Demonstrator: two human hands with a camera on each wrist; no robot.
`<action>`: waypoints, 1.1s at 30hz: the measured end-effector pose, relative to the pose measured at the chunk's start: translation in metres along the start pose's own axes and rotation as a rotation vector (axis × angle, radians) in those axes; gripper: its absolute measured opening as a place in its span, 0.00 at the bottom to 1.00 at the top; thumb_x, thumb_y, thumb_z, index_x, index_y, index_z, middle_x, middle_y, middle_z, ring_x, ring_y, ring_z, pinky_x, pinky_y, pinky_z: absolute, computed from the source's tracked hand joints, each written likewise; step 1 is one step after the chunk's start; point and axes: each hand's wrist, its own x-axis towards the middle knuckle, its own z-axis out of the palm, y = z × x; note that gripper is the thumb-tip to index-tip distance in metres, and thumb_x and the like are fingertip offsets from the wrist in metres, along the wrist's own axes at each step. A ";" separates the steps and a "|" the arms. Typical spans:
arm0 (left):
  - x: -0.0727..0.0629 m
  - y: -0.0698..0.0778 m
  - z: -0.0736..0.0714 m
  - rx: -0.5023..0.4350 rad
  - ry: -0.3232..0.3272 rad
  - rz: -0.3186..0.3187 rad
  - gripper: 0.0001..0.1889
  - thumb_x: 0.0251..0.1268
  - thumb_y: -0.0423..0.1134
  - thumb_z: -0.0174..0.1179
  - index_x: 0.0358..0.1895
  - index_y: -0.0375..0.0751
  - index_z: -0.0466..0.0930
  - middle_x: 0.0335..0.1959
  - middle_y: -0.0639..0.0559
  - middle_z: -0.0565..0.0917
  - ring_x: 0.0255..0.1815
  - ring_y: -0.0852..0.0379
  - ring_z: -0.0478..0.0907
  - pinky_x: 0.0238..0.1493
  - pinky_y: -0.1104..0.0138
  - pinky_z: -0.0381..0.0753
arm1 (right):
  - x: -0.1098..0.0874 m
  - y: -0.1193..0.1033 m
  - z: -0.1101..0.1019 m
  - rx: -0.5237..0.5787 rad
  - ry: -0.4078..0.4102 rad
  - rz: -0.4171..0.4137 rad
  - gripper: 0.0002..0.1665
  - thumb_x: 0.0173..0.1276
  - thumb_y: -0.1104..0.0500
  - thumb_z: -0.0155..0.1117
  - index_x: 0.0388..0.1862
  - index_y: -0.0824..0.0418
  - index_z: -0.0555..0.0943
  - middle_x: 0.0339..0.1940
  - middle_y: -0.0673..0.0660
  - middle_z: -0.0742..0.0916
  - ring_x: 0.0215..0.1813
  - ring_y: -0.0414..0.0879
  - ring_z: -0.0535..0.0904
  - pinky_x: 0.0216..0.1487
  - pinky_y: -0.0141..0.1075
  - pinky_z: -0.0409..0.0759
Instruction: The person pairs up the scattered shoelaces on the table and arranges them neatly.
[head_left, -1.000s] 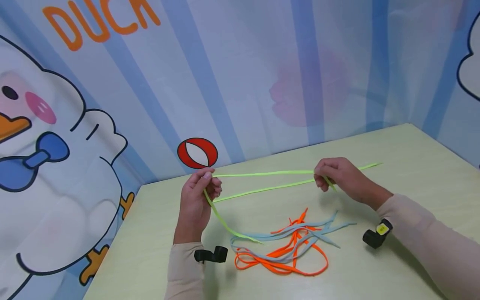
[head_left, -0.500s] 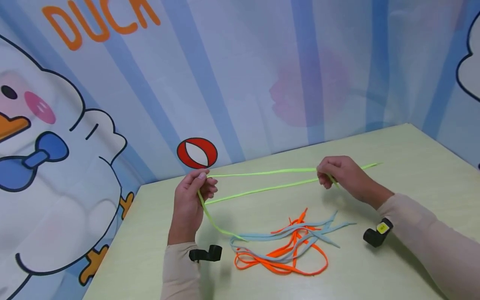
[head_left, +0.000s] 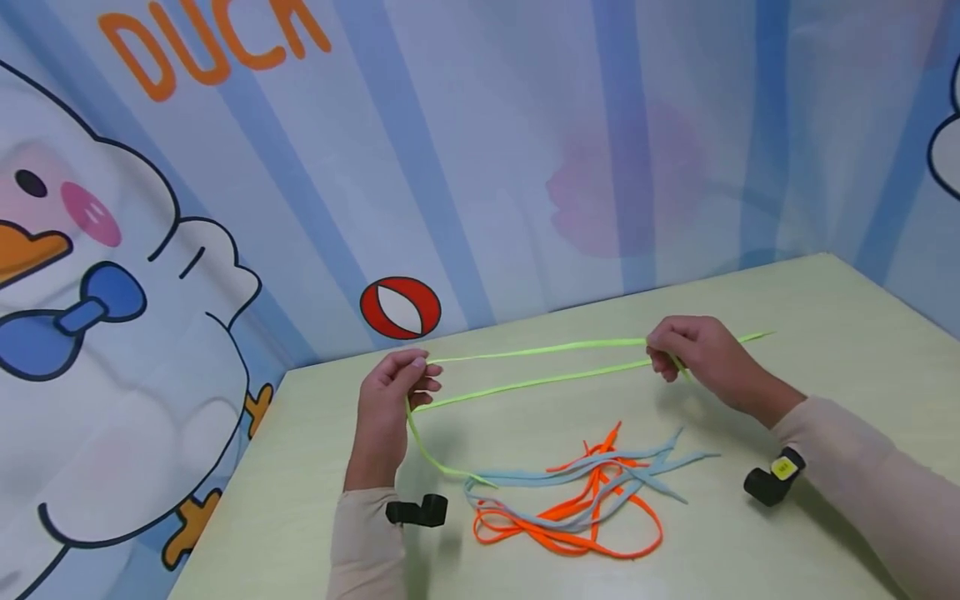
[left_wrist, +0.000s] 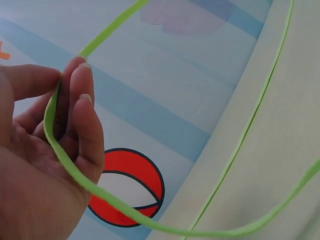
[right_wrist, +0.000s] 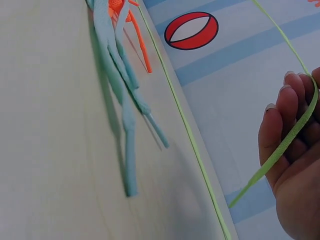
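My left hand (head_left: 386, 408) pinches a flat yellow-green shoelace (head_left: 540, 350) between thumb and fingers, above the table's left part. From there it stretches nearly straight to my right hand (head_left: 701, 354), which pinches it near its other end. A short tip hangs below the right hand, as the right wrist view also shows. Out of the left hand a longer tail (left_wrist: 120, 205) curves down towards the light-blue shoelaces (head_left: 525, 479). A second yellow-green strand (head_left: 532, 383) runs along the table beneath; its left end is hidden behind the left hand.
Orange shoelaces (head_left: 547, 533) lie looped and tangled with the light-blue ones on the pale table (head_left: 247, 517), in front of the hands. A printed backdrop (head_left: 495, 167) with a duck and a red ball stands behind the table.
Both hands have drawn slightly further apart, the left one moving left. The lace's tail has slid left with it across the light-blue laces. The head view has shifted a little.
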 end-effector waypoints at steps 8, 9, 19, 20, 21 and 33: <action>0.001 -0.008 -0.004 -0.016 0.039 -0.079 0.11 0.76 0.40 0.55 0.55 0.41 0.79 0.45 0.44 0.85 0.42 0.51 0.82 0.48 0.62 0.81 | 0.000 0.003 -0.013 -0.012 0.025 -0.025 0.17 0.80 0.58 0.52 0.33 0.68 0.79 0.29 0.63 0.81 0.29 0.55 0.79 0.34 0.40 0.82; 0.001 -0.009 -0.004 -0.017 0.042 -0.082 0.11 0.77 0.40 0.55 0.55 0.41 0.79 0.45 0.45 0.85 0.42 0.51 0.82 0.49 0.60 0.80 | 0.000 0.003 -0.014 -0.007 0.030 -0.031 0.18 0.80 0.58 0.52 0.33 0.68 0.79 0.29 0.63 0.81 0.29 0.55 0.79 0.34 0.40 0.82; 0.006 -0.014 -0.008 -0.024 0.055 -0.098 0.12 0.76 0.42 0.56 0.55 0.41 0.79 0.45 0.48 0.87 0.40 0.53 0.83 0.46 0.63 0.80 | 0.002 0.006 -0.024 0.002 0.063 -0.051 0.18 0.80 0.58 0.51 0.34 0.70 0.79 0.29 0.64 0.81 0.29 0.53 0.79 0.33 0.38 0.83; 0.006 -0.015 -0.008 -0.027 0.060 -0.101 0.12 0.76 0.41 0.56 0.55 0.41 0.79 0.45 0.48 0.87 0.40 0.53 0.83 0.46 0.63 0.80 | 0.002 0.006 -0.023 0.006 0.066 -0.049 0.18 0.80 0.58 0.52 0.34 0.70 0.79 0.29 0.63 0.81 0.29 0.53 0.79 0.33 0.38 0.83; 0.006 -0.015 -0.009 -0.031 0.063 -0.104 0.12 0.76 0.41 0.56 0.55 0.41 0.79 0.45 0.48 0.87 0.40 0.53 0.83 0.46 0.63 0.80 | 0.002 0.007 -0.024 0.006 0.069 -0.051 0.18 0.80 0.58 0.52 0.34 0.70 0.79 0.29 0.63 0.81 0.29 0.53 0.79 0.33 0.38 0.83; 0.008 -0.020 -0.008 -0.001 0.121 -0.124 0.13 0.75 0.43 0.59 0.55 0.41 0.81 0.50 0.44 0.81 0.42 0.52 0.80 0.48 0.63 0.81 | 0.002 0.009 -0.027 0.016 0.079 -0.034 0.18 0.80 0.58 0.53 0.34 0.70 0.79 0.29 0.63 0.81 0.29 0.53 0.79 0.33 0.38 0.83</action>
